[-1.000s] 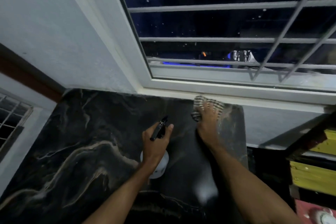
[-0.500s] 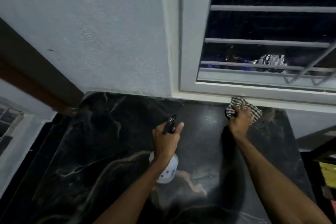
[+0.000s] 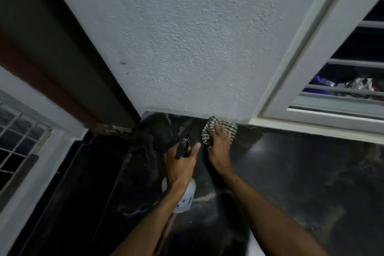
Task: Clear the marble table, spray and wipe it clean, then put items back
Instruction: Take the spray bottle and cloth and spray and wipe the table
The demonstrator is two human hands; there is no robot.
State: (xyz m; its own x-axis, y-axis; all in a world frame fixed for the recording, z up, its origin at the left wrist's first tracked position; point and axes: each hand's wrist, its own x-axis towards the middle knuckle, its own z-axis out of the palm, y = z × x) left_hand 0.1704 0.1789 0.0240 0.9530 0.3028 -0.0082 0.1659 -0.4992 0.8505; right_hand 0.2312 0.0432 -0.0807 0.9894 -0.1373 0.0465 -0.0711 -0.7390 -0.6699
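Observation:
The black marble table [image 3: 301,172] with pale veins fills the lower half of the head view. My right hand [image 3: 219,147] presses a checkered cloth [image 3: 207,131] flat onto the marble at its back edge, against the wall. My left hand [image 3: 180,164] grips a spray bottle [image 3: 186,197] just left of the cloth. The bottle has a white body and a black trigger head [image 3: 182,147], and its nozzle points toward the back corner. My thumb lies beside the head. The bottle's neck is hidden under my hand.
A white textured wall [image 3: 187,48] rises directly behind the marble. A barred window [image 3: 342,89] with a white frame is at the right. A dark brown beam [image 3: 62,68] and a second grilled window [image 3: 18,141] stand on the left.
My right hand has slid the cloth leftward along the back edge, from under the window to the wall section near the corner. The camera has swung left. My left hand keeps its grip on the bottle.

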